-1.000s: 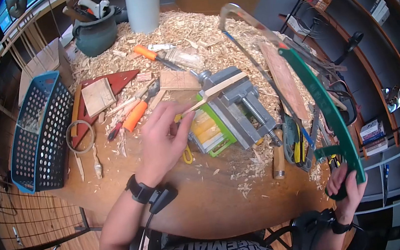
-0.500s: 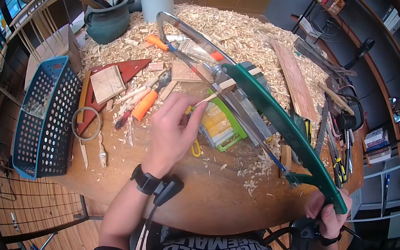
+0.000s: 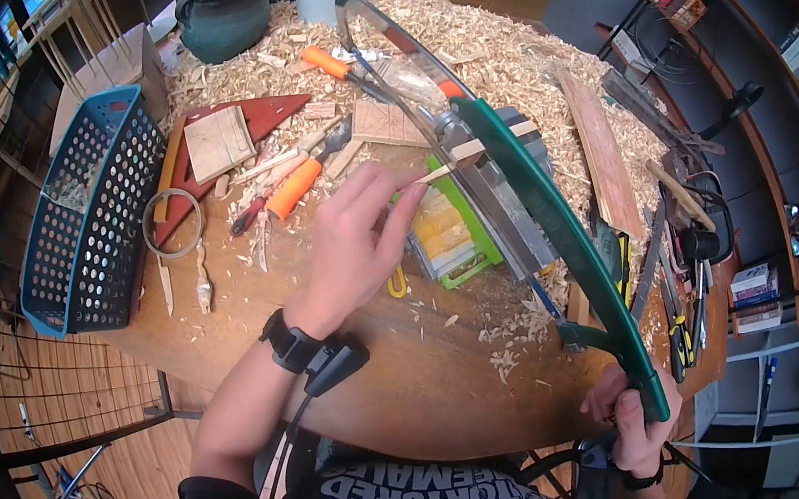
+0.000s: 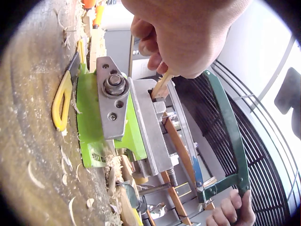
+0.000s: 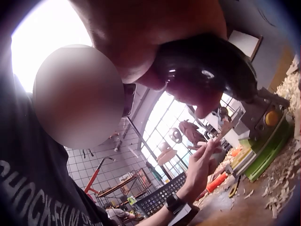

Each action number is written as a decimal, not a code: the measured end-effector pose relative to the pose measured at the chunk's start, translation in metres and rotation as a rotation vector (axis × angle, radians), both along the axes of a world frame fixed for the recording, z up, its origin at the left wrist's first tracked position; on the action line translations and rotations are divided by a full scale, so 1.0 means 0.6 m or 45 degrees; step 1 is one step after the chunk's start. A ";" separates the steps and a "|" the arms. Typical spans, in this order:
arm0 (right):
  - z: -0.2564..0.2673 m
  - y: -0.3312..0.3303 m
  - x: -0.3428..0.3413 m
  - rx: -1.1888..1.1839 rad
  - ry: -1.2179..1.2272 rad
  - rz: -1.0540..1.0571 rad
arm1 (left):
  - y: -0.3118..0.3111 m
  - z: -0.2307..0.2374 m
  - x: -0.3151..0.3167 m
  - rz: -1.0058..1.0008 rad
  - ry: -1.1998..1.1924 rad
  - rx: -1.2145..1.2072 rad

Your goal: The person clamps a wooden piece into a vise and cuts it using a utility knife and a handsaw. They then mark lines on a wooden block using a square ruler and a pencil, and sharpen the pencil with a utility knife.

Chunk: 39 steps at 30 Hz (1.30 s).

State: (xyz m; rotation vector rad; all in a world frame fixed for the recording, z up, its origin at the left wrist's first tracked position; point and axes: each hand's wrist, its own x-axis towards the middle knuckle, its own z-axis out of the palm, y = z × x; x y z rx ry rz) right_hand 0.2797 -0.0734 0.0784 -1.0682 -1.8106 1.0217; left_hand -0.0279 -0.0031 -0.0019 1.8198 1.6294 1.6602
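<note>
A narrow wooden stick (image 3: 438, 175) is clamped in a grey bench vise (image 4: 150, 125) with a bright green base (image 3: 480, 229). My left hand (image 3: 351, 246) pinches the stick's free end between thumb and fingers, just left of the vise. My right hand (image 3: 639, 417) grips the handle of a green hacksaw (image 3: 541, 192) near the table's front edge. The saw's frame slants up and away over the vise, and its blade crosses the stick close to the left fingertips in the head view. In the right wrist view, the dark saw handle (image 5: 207, 70) fills the upper middle.
Wood shavings (image 3: 494, 50) heap across the table's far side. On the left stand a blue perforated basket (image 3: 92, 214) and a tape ring (image 3: 176, 223). An orange-handled tool (image 3: 294, 190) lies beyond the left hand. Pliers (image 3: 678, 334) and a hammer (image 3: 683, 197) lie at right.
The hacksaw has swung left from beside the vise to across the stick, its handle moving left and toward the body. My left hand keeps its pinch on the stick's end.
</note>
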 end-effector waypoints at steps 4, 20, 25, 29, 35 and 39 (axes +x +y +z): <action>0.009 -0.009 -0.020 -0.009 -0.034 -0.005 | 0.001 0.000 0.002 -0.004 0.008 0.001; 0.019 -0.005 0.009 -0.433 0.267 -0.059 | 0.005 -0.004 -0.001 0.038 0.132 0.135; 0.008 -0.049 0.065 -0.280 0.190 -0.077 | 0.006 -0.005 0.000 0.029 0.126 0.122; 0.013 -0.062 0.068 -0.188 0.099 -0.091 | 0.009 -0.011 -0.002 0.016 0.109 0.104; 0.023 -0.061 0.055 -0.155 -0.014 -0.114 | 0.006 -0.003 0.000 -0.009 0.079 0.104; 0.016 -0.065 0.055 -0.164 0.073 -0.132 | 0.004 0.000 0.001 -0.030 0.037 0.029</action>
